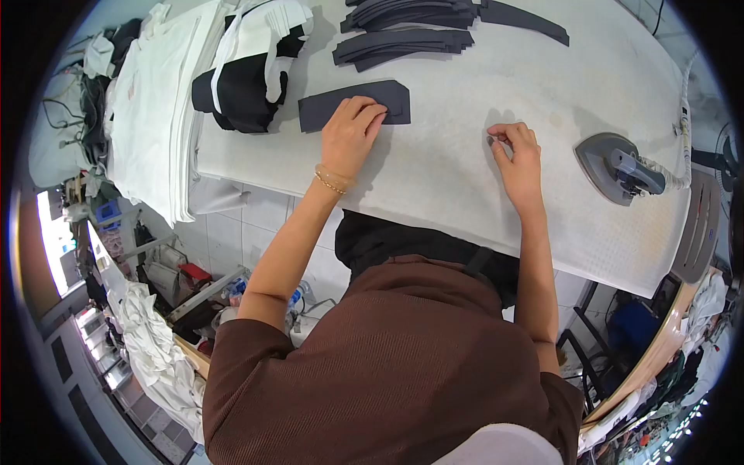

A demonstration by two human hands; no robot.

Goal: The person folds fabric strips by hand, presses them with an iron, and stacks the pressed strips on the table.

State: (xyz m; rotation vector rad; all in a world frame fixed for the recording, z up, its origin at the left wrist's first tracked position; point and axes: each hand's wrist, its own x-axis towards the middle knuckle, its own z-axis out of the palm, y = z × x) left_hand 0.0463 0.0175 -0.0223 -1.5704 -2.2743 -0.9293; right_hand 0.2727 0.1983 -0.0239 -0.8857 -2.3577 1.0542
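Note:
My left hand [353,132] is over a flat stack of dark grey fabric pieces [316,111] near the front left of the pressing table. Its fingers are bent and closed at a smaller dark piece [397,101] lying on top; the exact grip is partly hidden. To the right, my right hand [519,151] hovers just above or rests on the white table cover, and I cannot tell which. Its fingers are loosely curled, with the thumb apart and nothing visible between them. A steam iron [620,167] sits further right, its hose running to the table's right edge.
Several dark curved fabric strips [403,46] lie fanned in piles at the back. A tied black and white fabric bundle [248,89] and a tall stack of white cloth [155,116] occupy the left. The white table [457,178] ends close to my waist.

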